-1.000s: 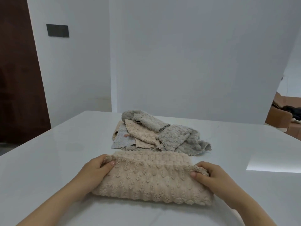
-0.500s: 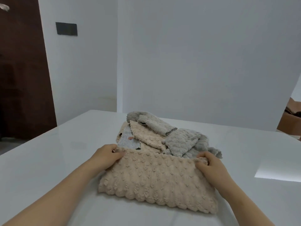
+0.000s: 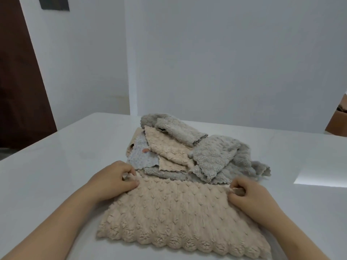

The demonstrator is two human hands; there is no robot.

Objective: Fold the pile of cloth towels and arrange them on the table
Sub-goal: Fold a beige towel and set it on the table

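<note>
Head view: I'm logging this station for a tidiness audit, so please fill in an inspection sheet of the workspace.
Surface: white table, glossy, with a light patch at right.
Job's things: beige towel lies flat nearest the person; towel pile, grey, beige and pale blue, unfolded right behind it.
Clutter: nothing seen.
Hands: left hand pinches the beige towel's far left corner; right hand pinches its far right corner.
Cables: nothing seen.
Surroundings: white wall; dark door at left; brown object at right edge, unclear.
</note>
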